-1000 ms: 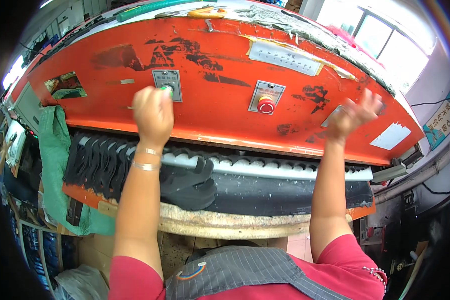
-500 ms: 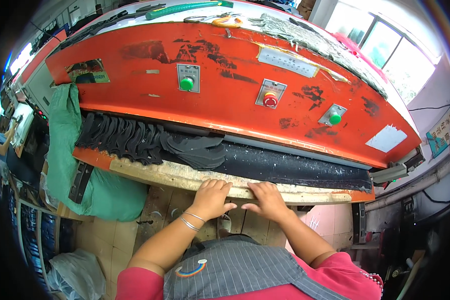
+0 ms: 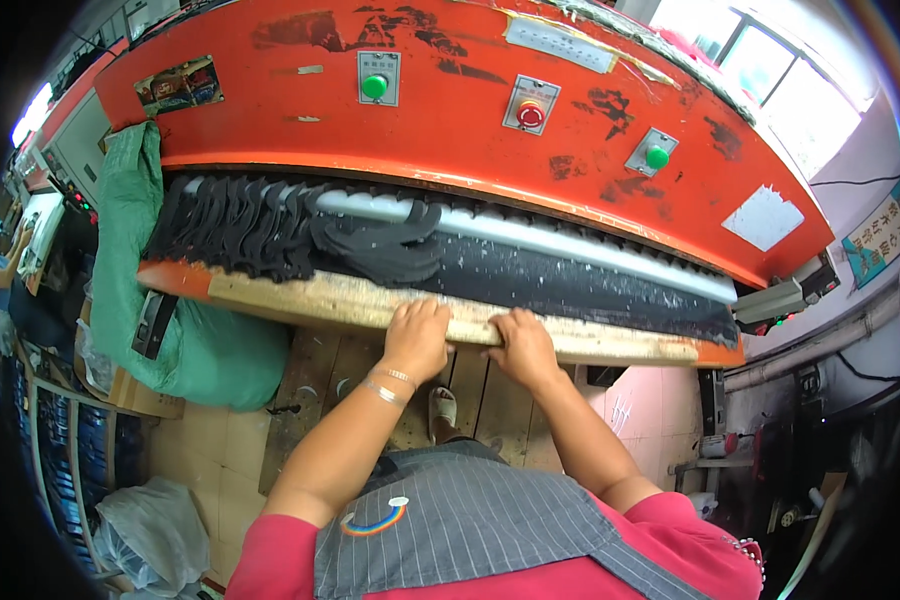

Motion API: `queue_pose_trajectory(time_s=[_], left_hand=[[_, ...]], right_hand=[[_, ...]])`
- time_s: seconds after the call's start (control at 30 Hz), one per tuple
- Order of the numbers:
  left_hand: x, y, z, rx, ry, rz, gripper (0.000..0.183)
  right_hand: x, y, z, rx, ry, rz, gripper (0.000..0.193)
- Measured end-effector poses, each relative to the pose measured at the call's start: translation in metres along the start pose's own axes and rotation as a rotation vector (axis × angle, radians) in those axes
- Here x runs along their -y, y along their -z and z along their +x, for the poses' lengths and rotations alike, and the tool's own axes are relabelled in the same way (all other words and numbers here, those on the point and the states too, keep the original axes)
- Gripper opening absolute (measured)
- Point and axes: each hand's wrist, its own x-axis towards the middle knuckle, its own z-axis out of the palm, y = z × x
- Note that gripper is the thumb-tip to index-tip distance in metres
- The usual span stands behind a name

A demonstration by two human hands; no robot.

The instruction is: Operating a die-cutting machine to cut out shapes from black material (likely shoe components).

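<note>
Board [image 3: 610, 344], pale and worn, runs along the front of an orange machine [image 3: 430, 110], and both hands are on it near its middle. The left hand [image 3: 417, 338] holds it with fingers bent over the upper edge; the right hand [image 3: 525, 347], just beside but apart, holds it likewise, its thumb lower on the front face. How firmly they grip, I cannot tell. Behind the board lies a black pad [image 3: 570, 285], with dark pieces [image 3: 235, 230] crowded in a row at its left end and a fanned stack [image 3: 385, 250] next to them. A white bar [image 3: 530, 237] stretches behind the pad. A green sack [image 3: 235, 350] slumps at the left, below the board.
</note>
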Motion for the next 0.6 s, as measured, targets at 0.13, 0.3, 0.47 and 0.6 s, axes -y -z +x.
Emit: queue_pose_trajectory(time_s=[0.13, 0.3, 0.47, 0.6], left_hand=[[0.008, 0.012, 0.017, 0.396, 0.034, -0.061, 0.04], [0.021, 0.02, 0.073, 0.045, -0.052, -0.216, 0.034], [0.04, -0.027, 0.073, 0.035, -0.086, -0.018, 0.066], [0.06, -0.044, 0.054, 0.131, -0.185, 0.098, 0.077]], right_hand=[[-0.018, 0.028, 0.016, 0.402, 0.054, 0.157, 0.047], [-0.044, 0.052, 0.106, 0.193, 0.321, 0.088, 0.036], [-0.053, 0.019, 0.172, 0.143, 0.69, -0.32, 0.034], [-0.066, 0.016, 0.187, 0.36, 0.723, -0.097, 0.033]])
